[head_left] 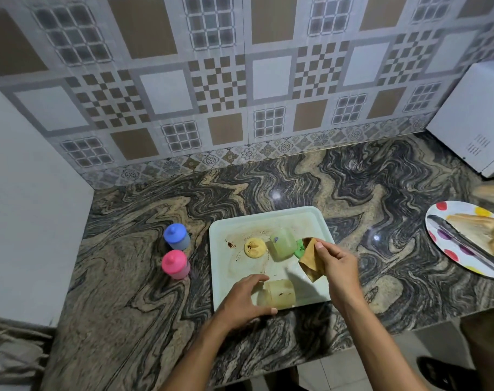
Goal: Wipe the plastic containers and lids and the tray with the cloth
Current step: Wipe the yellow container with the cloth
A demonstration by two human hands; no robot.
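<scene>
- We've got our left hand (244, 299) wrapped round the cloudy jar (278, 294), which lies on its side at the tray's (268, 218) near edge.
- Our right hand (337, 263) pinches the brown cloth (310, 259) just beyond that jar.
- There's bare tray between the two grips.
- A yellow lid (255, 248) sits left of the cloth.

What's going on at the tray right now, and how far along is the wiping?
A person works at a stained tray on the counter. The left hand grips a clear container lying on its side at the tray's near edge. The right hand pinches a brown cloth over the tray. A yellow lid, a greenish container and a green lid lie on the tray among brown smears. A blue-capped container and a pink-capped container stand left of it.
</scene>
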